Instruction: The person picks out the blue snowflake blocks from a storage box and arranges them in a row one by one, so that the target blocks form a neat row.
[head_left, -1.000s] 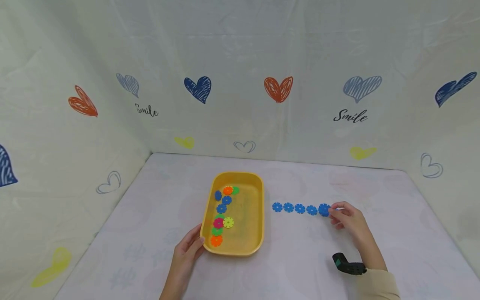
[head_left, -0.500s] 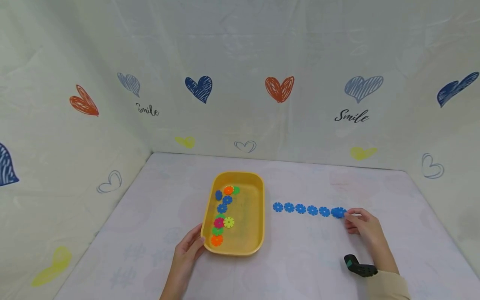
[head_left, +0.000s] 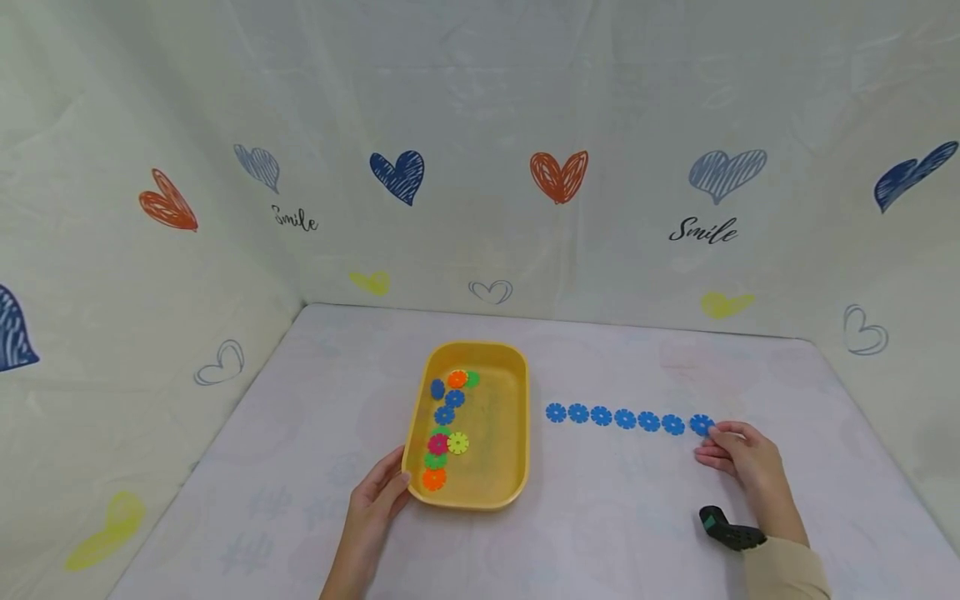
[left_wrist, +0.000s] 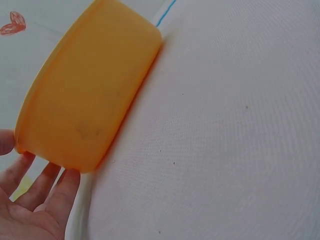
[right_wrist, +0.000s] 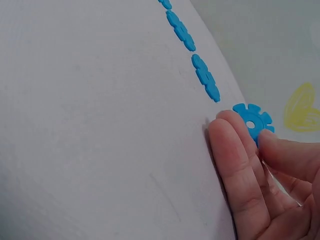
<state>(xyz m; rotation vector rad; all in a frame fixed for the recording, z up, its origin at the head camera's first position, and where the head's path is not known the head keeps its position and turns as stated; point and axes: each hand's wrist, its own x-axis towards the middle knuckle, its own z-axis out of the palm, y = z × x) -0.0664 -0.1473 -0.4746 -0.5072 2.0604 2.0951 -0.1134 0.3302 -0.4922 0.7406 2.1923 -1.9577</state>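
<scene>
My right hand (head_left: 750, 458) pinches a blue notched plastic disc (head_left: 701, 424) between thumb and finger at the right end of a row. In the right wrist view this disc (right_wrist: 252, 120) is tilted up from the table, with the fingers close to the cloth. Several like blue discs (head_left: 601, 415) lie flat in a line to its left. My left hand (head_left: 377, 492) holds the near left corner of a yellow tray (head_left: 521, 467), thumb at the rim. The left wrist view shows its fingers against the tray's outer wall (left_wrist: 95, 85).
Inside the tray, along its left side, lie several loose discs: blue (head_left: 454, 398), orange (head_left: 433, 479), pink (head_left: 438, 444), yellow (head_left: 457, 442) and green. A pale cloth covers the table (head_left: 585, 517). Behind it hangs a white curtain (head_left: 480, 233) printed with hearts.
My right hand has moved rightward along the row, leaving further blue discs flat on the table. The pinched bunch has thinned to what looks like one disc. Left hand and tray stay put.
</scene>
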